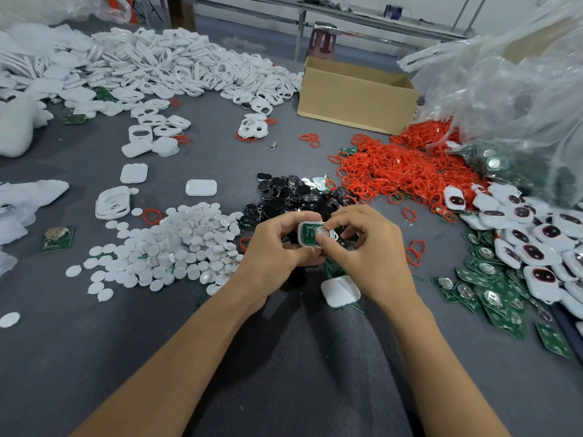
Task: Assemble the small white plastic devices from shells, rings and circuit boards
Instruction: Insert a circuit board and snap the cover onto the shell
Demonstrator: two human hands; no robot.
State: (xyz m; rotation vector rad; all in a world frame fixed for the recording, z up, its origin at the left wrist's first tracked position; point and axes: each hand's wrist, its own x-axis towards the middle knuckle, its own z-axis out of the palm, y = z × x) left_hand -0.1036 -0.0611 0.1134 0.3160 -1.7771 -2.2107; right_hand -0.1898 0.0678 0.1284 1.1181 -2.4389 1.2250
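Board-seating step: your left hand grips the shell, right hand fingertips press the board in; next, cap with the spare shell near the worktop's front edge.

I see a grey table. White shells are heaped far left and white discs piled nearer, with black parts just beside them. Red rings (a big tangle) lie right, circuit boards at the right edge, and a cardboard box behind.
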